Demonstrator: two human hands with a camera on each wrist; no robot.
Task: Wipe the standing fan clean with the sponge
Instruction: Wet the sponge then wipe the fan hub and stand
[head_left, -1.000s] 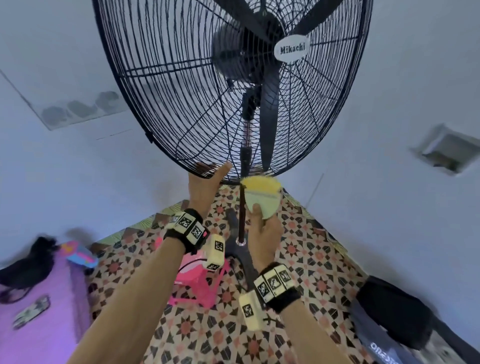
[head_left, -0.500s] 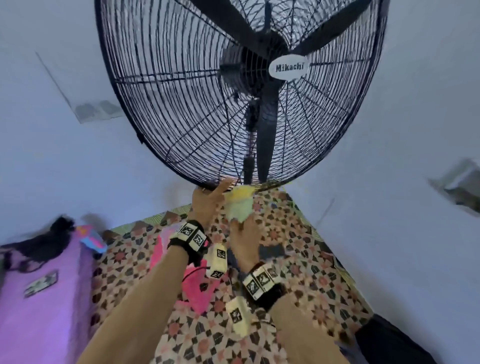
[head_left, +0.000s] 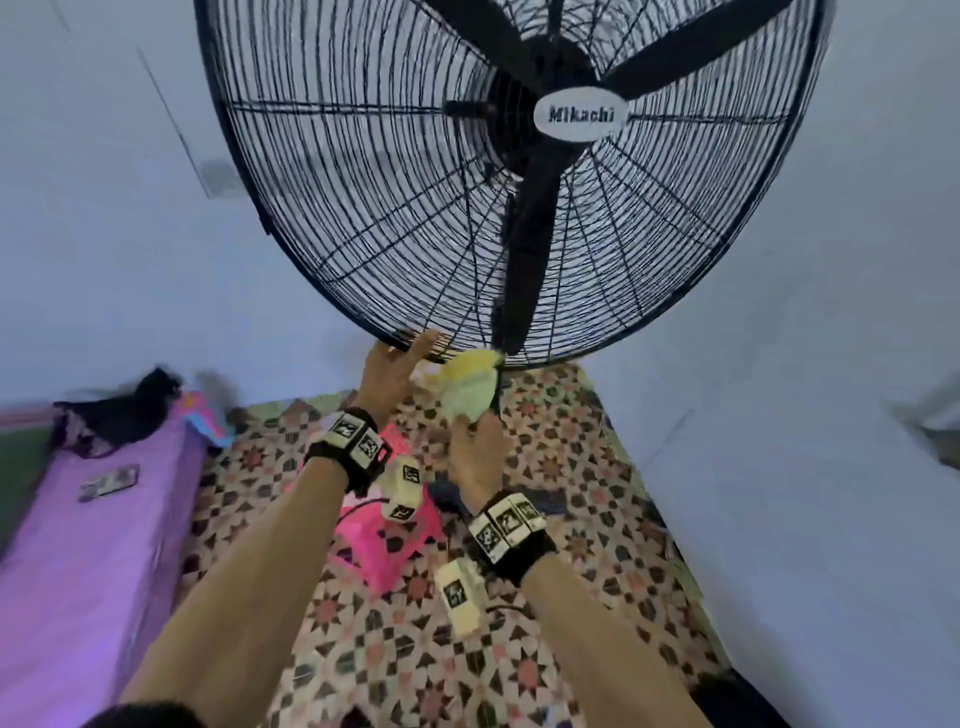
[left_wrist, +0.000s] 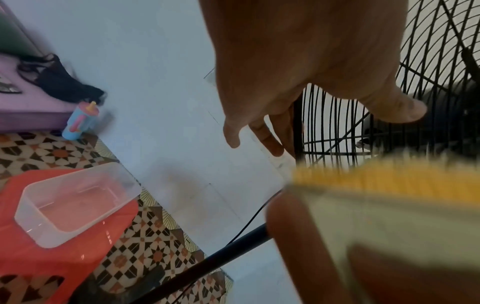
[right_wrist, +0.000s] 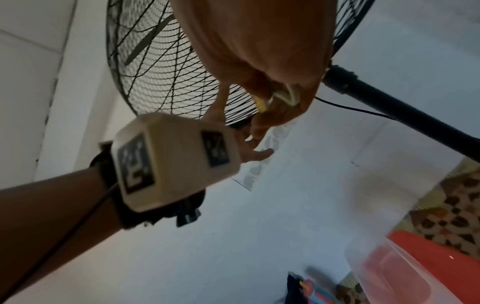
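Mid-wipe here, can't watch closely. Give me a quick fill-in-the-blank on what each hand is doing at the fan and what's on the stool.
1. The right hand grips the yellow ____.
2. The left hand touches the bottom rim of the fan's wire ____.
3. The fan badge reads ____.
4. The clear plastic tub sits on the ____ stool.

Missing: sponge; guard; Mikachi; red

Soft, even indoor light with a bluish cast on pale walls, wide-angle bending at the edges, motion blur smearing the sponge (left_wrist: 376, 197), faint shadows, no glare.
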